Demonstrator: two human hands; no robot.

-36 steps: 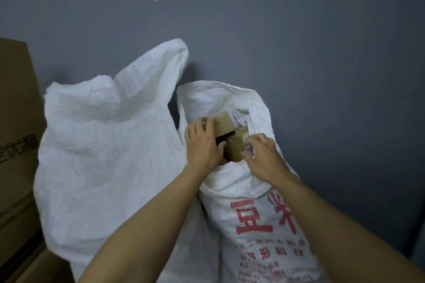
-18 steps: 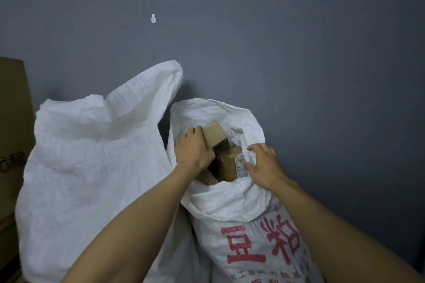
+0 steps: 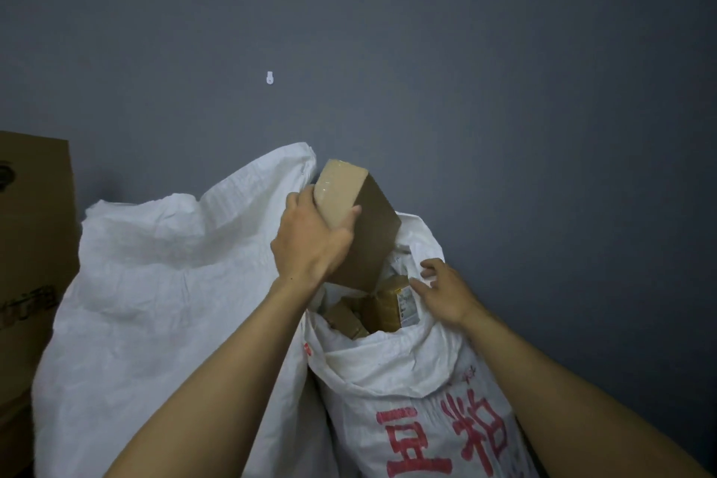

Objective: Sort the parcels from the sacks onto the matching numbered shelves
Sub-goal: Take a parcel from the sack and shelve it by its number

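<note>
Brown taped cardboard parcel (image 3: 368, 229): held by the left grip (image 3: 310, 241), fingers curled round its upper end, tilted above the mouth of the white woven sack with red characters (image 3: 407, 380). Right grip (image 3: 446, 295), lower and to the right, is spread wide beside a labelled brown parcel (image 3: 388, 307) inside the sack; contact unconfirmed.

Step, as judged: extraction. The next move calls for reading the parcel's number; no shelf is visible.

Half a second earlier the parcel sat low in the sack mouth; it is now raised.

Left hand (image 3: 310, 241) grips a brown cardboard box parcel (image 3: 374, 233), tilted above the open white woven sack with red print (image 3: 407, 380). Right hand (image 3: 446, 295), fingers spread, sits at the sack's rim beside a taped brown parcel (image 3: 384, 307) inside.
</note>
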